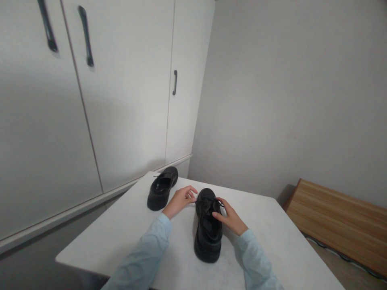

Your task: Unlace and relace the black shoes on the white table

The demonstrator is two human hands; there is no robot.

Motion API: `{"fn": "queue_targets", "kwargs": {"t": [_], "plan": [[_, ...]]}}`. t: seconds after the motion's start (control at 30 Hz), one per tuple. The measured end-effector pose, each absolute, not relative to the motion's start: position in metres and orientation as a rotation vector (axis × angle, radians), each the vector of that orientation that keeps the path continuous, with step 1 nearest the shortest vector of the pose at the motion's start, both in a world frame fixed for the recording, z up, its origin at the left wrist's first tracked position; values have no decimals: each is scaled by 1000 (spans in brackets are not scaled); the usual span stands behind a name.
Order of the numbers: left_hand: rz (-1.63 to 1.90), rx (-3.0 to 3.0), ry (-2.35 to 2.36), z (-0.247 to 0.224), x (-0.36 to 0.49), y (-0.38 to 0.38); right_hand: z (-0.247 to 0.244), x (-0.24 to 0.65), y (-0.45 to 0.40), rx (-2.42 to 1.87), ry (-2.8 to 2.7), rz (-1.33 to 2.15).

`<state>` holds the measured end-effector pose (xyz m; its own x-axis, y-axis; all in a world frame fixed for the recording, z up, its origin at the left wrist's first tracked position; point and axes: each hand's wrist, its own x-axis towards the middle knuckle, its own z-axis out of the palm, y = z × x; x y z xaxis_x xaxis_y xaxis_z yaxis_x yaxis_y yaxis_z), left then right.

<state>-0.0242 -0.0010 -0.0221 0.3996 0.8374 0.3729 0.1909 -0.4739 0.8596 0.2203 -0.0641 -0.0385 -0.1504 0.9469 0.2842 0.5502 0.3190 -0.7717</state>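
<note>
A black lace-up shoe [208,239] stands on the white table [266,249], its heel toward me and its toe pointing away. At the left side of its laces, my left hand [183,198] pinches a thin black shoelace [196,201] between thumb and fingertips. My right hand [230,217] grips the shoe's right side, with the thumb at the opening and the index finger beside the lacing. A dark lace loop shows near that finger. The second black shoe [160,191] stands apart to the left, untouched, with a lace end sticking out.
White cabinet doors [130,100] with dark handles rise behind the table on the left. A grey wall [278,100] fills the back right. Beyond the table's right edge is a wood-grained panel [341,221], with a cable along its lower edge.
</note>
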Motion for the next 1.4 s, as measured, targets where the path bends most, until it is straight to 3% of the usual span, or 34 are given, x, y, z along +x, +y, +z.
{"fn": "queue_targets", "kwargs": {"t": [0.37, 0.87, 1.13, 1.4], "plan": [[1047, 2130, 1000, -34, -28, 8, -40, 220, -64, -1333, -1805, 630], [1486, 2129, 1086, -11, -22, -7, -39, 219, -65, -1346, -1818, 605], [1352, 2361, 917, -10, -3, -26, -17, 204, -76, -1142, -1820, 376], [1230, 2559, 723, -12, 5, -35, -14, 195, -80, -1109, -2003, 573]]}}
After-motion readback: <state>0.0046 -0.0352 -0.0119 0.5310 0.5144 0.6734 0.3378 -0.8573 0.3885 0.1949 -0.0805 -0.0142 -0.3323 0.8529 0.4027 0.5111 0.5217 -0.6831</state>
